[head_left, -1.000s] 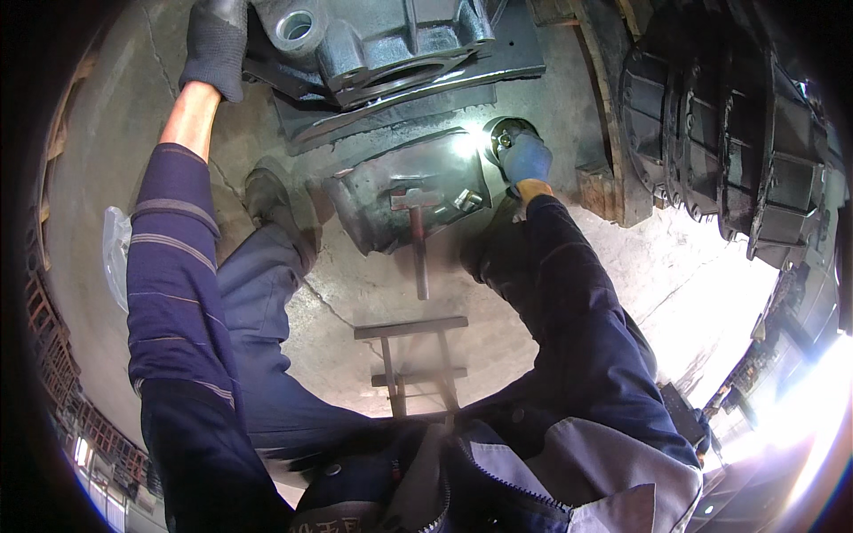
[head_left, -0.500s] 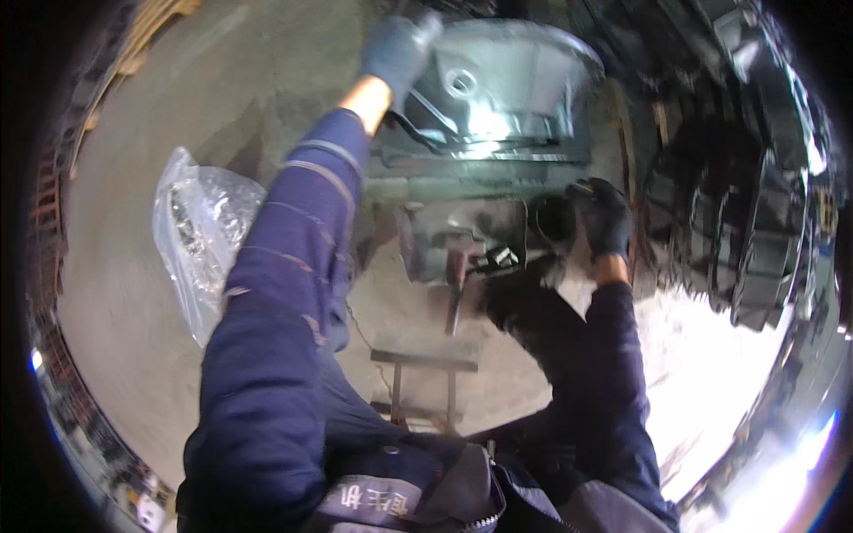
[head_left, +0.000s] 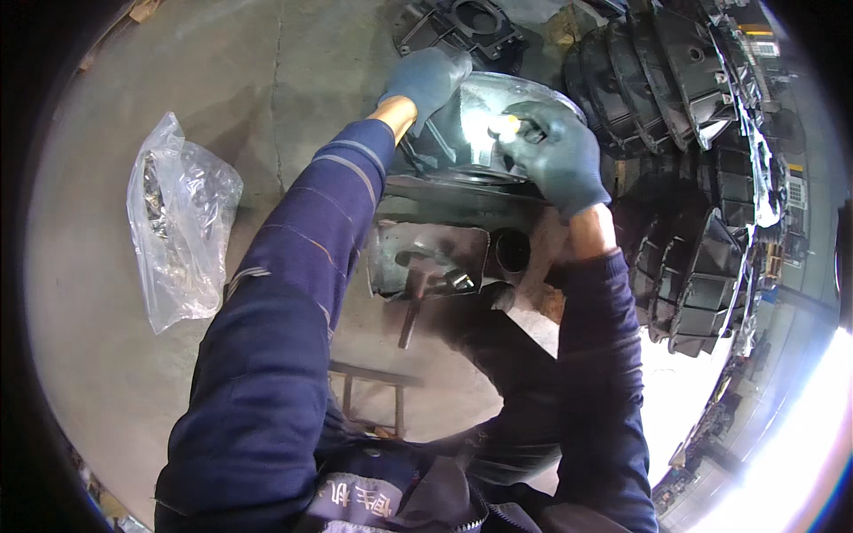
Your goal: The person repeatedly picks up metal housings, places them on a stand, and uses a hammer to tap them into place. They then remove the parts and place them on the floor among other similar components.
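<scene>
A grey, bell-shaped metal housing (head_left: 453, 133) lies ahead of me, its surface glaring under bright light. My left hand (head_left: 426, 82), in a grey glove, is closed on the housing's upper left edge; its fingertips are partly hidden. Over the right part of the housing, my gloved right hand (head_left: 562, 155) pinches a small thing with a bright yellow tip (head_left: 510, 124). Its kind is too small and glared to make out, and whether it touches the housing I cannot tell.
Nearer me sits a metal tray (head_left: 382, 266) with a hammer (head_left: 412, 311) and small metal parts, beside a dark round can (head_left: 512, 250). Clear plastic bag (head_left: 182, 231) at left. Dark ribbed castings (head_left: 684, 258) are stacked at right; another casting (head_left: 462, 27) lies beyond. Low stand (head_left: 373, 377) near my legs.
My right hand has risen from beside the can to over the housing, now with the yellow-tipped thing in it. My left hand stays at the housing's edge. The view has shifted.
</scene>
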Motion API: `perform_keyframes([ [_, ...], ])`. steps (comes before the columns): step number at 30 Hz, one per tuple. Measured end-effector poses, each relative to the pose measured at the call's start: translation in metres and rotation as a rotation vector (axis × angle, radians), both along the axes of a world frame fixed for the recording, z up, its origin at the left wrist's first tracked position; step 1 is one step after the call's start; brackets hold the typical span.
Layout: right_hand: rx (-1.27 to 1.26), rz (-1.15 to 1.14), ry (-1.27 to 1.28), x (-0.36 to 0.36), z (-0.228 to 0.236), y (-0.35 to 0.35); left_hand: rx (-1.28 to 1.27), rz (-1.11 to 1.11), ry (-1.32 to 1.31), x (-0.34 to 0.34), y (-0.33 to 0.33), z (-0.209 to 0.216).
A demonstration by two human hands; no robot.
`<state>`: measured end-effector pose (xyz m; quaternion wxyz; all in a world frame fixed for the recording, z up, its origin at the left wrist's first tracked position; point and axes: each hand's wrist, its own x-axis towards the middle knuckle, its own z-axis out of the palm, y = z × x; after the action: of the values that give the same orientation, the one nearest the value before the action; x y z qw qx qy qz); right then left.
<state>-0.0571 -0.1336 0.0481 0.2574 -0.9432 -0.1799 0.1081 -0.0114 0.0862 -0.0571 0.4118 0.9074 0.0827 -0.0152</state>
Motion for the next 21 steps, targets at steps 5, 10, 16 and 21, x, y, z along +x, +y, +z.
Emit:
perform_keyframes([
  [5, -0.161, 0.076, -0.14, 0.009, -0.005, 0.014, 0.008, 0.031, -0.002, 0.0, -0.001, -0.006],
  [10, -0.197, 0.086, -0.136, 0.008, -0.005, 0.021, -0.009, 0.057, -0.05, -0.004, -0.001, -0.009],
  [16, -0.275, 0.092, -0.105, 0.01, -0.005, 0.027, -0.057, 0.026, 0.009, -0.007, 0.0, -0.001],
  [21, -0.299, 0.089, -0.147, 0.013, -0.008, 0.033, -0.05, 0.029, 0.018, -0.008, 0.0, 0.006],
])
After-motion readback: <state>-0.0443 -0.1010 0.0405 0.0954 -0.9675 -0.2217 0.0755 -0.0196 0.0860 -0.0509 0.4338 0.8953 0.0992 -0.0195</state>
